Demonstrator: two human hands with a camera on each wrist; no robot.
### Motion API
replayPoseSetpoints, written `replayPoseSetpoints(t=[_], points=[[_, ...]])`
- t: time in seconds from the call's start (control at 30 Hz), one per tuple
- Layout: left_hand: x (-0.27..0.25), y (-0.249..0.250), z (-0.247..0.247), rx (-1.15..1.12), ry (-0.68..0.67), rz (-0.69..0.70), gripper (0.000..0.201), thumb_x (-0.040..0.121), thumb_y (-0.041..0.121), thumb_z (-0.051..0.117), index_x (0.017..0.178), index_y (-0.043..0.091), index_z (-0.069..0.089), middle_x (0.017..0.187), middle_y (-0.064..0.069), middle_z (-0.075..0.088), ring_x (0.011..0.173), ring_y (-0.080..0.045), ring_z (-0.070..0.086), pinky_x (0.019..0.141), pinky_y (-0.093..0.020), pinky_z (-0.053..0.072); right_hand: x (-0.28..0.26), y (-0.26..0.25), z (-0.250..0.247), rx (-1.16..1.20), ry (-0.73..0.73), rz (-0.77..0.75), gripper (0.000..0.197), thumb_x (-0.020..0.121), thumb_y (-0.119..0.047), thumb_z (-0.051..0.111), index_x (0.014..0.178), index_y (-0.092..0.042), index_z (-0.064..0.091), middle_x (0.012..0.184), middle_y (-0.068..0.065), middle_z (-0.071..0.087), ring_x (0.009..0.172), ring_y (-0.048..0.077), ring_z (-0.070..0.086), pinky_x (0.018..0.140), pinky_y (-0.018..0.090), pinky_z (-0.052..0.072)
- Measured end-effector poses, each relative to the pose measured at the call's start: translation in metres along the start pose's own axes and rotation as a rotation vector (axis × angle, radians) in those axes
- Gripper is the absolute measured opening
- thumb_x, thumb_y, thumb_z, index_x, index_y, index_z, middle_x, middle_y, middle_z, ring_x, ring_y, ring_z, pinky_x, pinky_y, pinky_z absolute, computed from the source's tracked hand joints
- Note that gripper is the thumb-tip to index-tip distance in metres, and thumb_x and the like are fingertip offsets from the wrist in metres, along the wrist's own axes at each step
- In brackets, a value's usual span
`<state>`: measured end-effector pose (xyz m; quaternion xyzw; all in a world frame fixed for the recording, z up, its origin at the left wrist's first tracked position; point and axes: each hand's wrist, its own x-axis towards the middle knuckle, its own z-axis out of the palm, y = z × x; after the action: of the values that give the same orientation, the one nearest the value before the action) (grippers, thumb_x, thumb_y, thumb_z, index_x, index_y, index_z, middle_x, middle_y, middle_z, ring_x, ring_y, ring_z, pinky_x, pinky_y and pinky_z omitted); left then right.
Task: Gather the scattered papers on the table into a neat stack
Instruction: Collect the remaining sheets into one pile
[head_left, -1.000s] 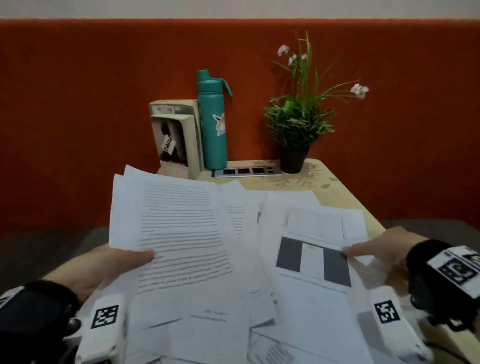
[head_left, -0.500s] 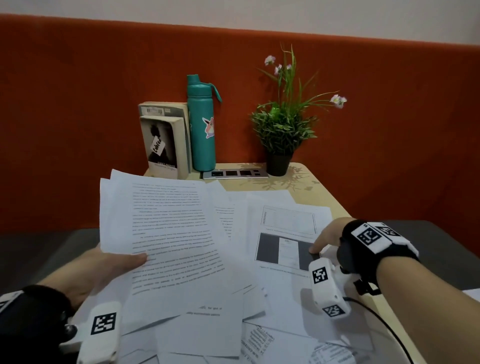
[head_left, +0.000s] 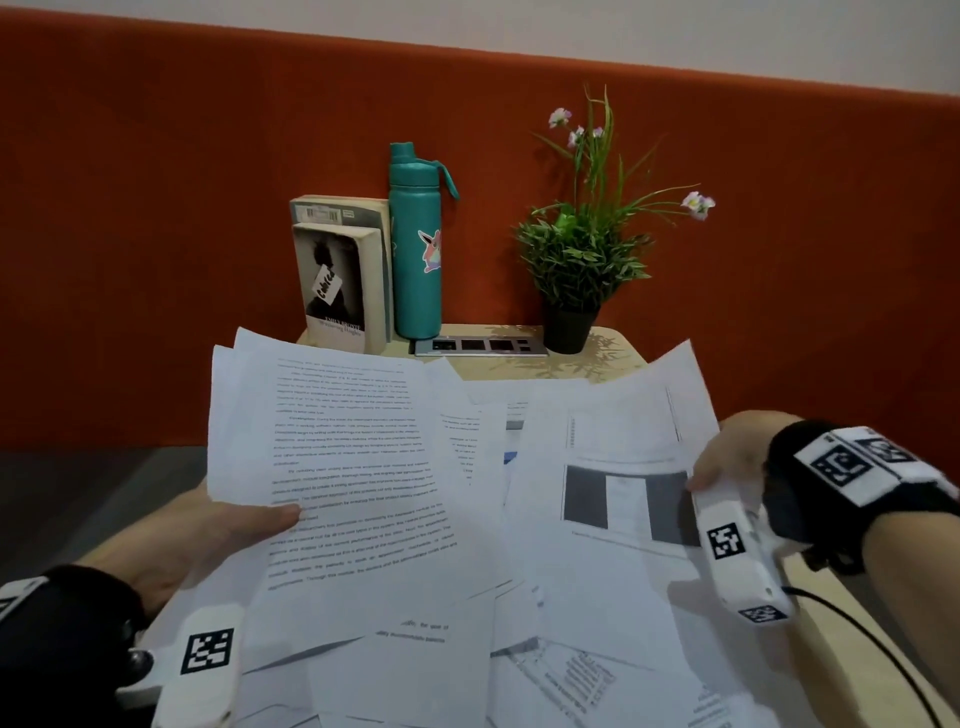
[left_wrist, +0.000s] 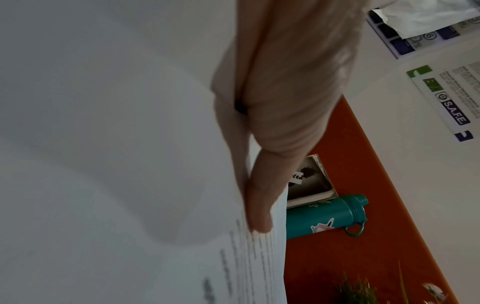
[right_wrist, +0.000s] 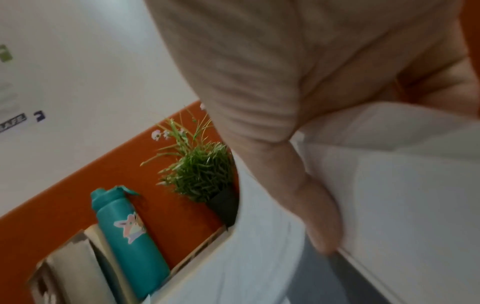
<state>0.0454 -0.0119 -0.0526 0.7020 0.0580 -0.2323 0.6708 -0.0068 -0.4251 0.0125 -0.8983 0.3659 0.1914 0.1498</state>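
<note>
Several white printed papers (head_left: 415, 649) lie scattered and overlapping on the wooden table (head_left: 613, 364). My left hand (head_left: 218, 530) grips a small bundle of text pages (head_left: 337, 457) at its left edge, thumb on top, and holds it raised; the left wrist view shows the thumb (left_wrist: 259, 205) pressed on the sheets (left_wrist: 103, 164). My right hand (head_left: 727, 457) pinches the right edge of a sheet with a dark grey figure (head_left: 613, 488), lifted off the pile; the right wrist view shows its thumb (right_wrist: 322, 222) on that sheet (right_wrist: 389, 195).
At the table's far edge stand two books (head_left: 343, 270), a teal bottle (head_left: 415, 244) and a potted plant (head_left: 576, 260), with a flat grey socket strip (head_left: 480, 345) between them. An orange padded wall (head_left: 156, 208) runs behind. A black cable (head_left: 857, 639) trails from my right wrist.
My right hand has taken hold of the sheet with the grey figure and lifted its right edge. My left hand keeps holding its bundle of pages, roughly in place.
</note>
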Motion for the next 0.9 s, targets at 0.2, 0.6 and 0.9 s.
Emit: replayPoseSetpoints(t=[0.2,0.6,0.9], points=[[0.004,0.0,0.002,-0.042,-0.074,0.046,0.045,0.064,-0.008,0.074,0.106,0.004,0.064,0.079,-0.014,0.079,0.062,-0.027,0.076,0.051,-0.033,0.061,-0.001,0.0,-0.037,0.214,0.232,-0.21,0.031,0.089,-0.023,0.066,0.115,-0.008,0.068,0.106,0.01,0.068,0.099,0.028,0.062,0.088,0.035,0.048],[0.015,-0.009,-0.009,-0.041,-0.116,0.055,0.108,0.015,0.022,0.099,0.117,0.006,0.064,0.11,-0.018,0.074,0.094,-0.035,0.074,0.073,-0.041,0.061,0.016,0.012,0.011,1.082,-0.215,0.012,0.066,0.085,-0.029,0.068,0.144,-0.016,0.042,0.149,0.026,0.038,0.09,0.041,0.067,0.055,0.04,0.057],[0.011,-0.01,-0.006,-0.057,-0.12,0.091,0.097,0.004,0.021,0.098,0.096,0.005,0.073,0.095,-0.022,0.077,0.077,-0.037,0.076,0.056,-0.04,0.061,0.0,0.003,0.047,0.794,-0.089,-0.084,0.041,0.089,-0.01,0.063,0.125,0.007,0.058,0.129,0.021,0.06,0.112,0.035,0.06,0.08,0.033,0.052]])
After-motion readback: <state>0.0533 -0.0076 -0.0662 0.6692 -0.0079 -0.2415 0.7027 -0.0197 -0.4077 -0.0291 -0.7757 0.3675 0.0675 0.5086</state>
